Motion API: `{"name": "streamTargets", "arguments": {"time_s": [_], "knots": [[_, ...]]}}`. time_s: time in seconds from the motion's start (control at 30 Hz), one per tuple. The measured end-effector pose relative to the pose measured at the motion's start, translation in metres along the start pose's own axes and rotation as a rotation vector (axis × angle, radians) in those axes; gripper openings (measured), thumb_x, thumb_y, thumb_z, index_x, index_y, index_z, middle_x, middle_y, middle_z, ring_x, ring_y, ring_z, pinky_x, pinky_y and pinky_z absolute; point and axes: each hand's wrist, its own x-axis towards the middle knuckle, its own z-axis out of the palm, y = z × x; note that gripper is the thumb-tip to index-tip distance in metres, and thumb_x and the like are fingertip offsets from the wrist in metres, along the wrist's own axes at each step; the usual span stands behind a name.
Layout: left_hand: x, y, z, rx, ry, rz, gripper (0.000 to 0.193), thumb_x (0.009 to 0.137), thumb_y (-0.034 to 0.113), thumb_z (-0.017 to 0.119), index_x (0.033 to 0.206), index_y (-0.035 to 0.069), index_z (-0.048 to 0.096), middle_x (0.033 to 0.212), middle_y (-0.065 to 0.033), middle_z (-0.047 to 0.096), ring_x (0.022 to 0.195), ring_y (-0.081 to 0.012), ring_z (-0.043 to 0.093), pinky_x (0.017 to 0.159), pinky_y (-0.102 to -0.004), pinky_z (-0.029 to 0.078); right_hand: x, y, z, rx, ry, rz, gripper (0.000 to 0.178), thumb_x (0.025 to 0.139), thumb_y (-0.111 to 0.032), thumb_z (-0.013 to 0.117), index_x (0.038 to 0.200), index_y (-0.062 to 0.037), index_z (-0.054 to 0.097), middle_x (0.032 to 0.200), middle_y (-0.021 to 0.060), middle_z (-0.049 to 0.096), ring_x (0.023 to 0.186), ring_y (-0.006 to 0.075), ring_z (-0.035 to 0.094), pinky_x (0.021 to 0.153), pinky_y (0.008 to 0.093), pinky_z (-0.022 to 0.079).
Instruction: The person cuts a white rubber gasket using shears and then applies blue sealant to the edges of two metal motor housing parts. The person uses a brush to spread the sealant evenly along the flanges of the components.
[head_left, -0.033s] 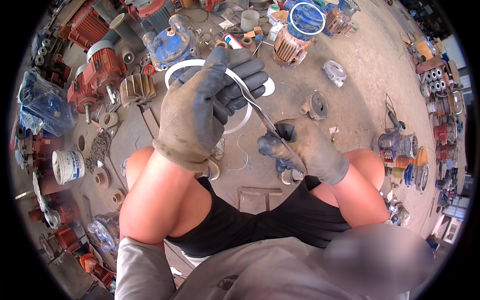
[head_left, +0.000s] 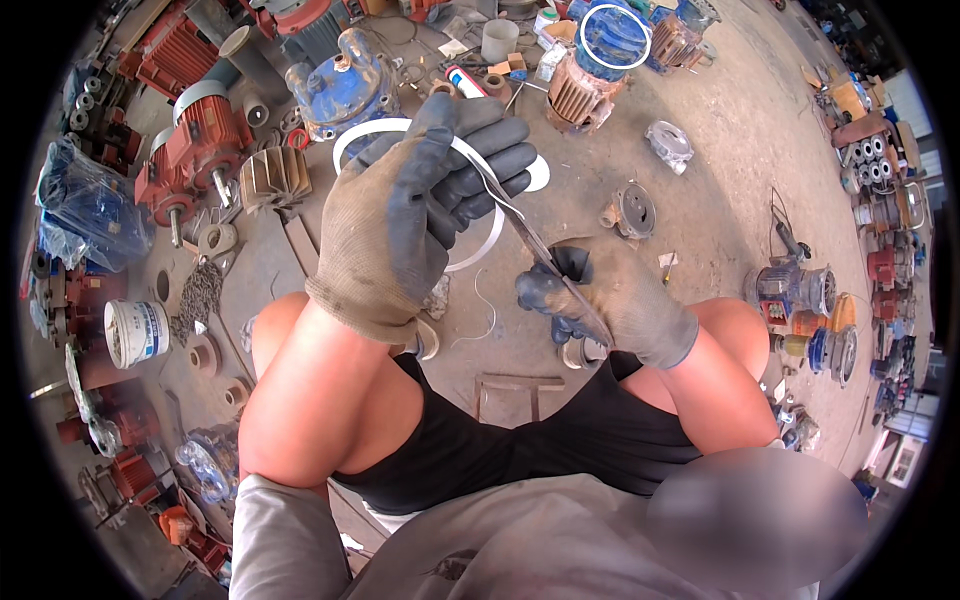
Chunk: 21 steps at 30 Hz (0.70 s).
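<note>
My left hand [head_left: 395, 210], in a grey-brown glove with dark coated fingers, is raised in front of me and holds a flat white ring [head_left: 372, 128] between thumb and fingers. The ring's far part shows beyond the fingertips and its lower arc hangs below them. A long, narrow dark metal tool [head_left: 530, 235] with blade-like edges slants from the left fingers down to my right hand [head_left: 610, 295]. That gloved hand is closed around the tool's lower part. A thin white strip curls along the tool's upper part. The grip hides what kind of tool it is.
Red motors [head_left: 208, 135] and a finned impeller [head_left: 275, 180] stand at the left, near a white bucket [head_left: 137, 333]. A blue housing [head_left: 345, 90] lies ahead. Another white ring [head_left: 648, 45] rests on a rusty blue-topped motor [head_left: 583, 95]. Metal covers [head_left: 633, 212] lie at the right.
</note>
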Motion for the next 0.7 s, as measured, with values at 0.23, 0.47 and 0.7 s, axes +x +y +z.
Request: {"name": "streamTargets", "arguments": {"time_s": [0.23,0.47,0.7], "knots": [[-0.001,0.001,0.002,0.010,0.018,-0.030,0.055,0.117,0.033,0.052,0.142,-0.015,0.056,0.134,-0.0282,0.071,0.123,-0.0367,0.072,0.106,-0.0496,0.059,-0.001,-0.011,0.004,0.027,0.038,0.033,0.055,0.100,-0.050,0.078,0.085,0.0023,0.071,0.068,0.0103,0.064,0.060,0.0182,0.062,0.059,0.0369,0.052],[-0.002,0.002,0.003,0.049,0.026,0.004,0.056,0.117,0.035,0.051,0.143,-0.014,0.055,0.136,-0.0284,0.069,0.125,-0.0360,0.071,0.107,-0.0492,0.058,0.000,-0.010,-0.002,-0.018,-0.059,0.100,0.044,0.100,-0.039,0.078,0.101,0.0041,0.076,0.084,0.0074,0.074,0.067,0.0115,0.071,0.060,0.0307,0.056],[0.005,-0.001,-0.009,-0.063,0.100,0.132,0.057,0.117,0.038,0.049,0.150,-0.009,0.053,0.151,-0.0251,0.061,0.137,-0.0351,0.063,0.116,-0.0491,0.049,-0.006,-0.007,0.002,0.236,-0.050,0.084,0.038,0.099,-0.034,0.081,0.107,0.0028,0.073,0.088,0.0059,0.074,0.077,0.0119,0.070,0.069,0.0306,0.056]]}}
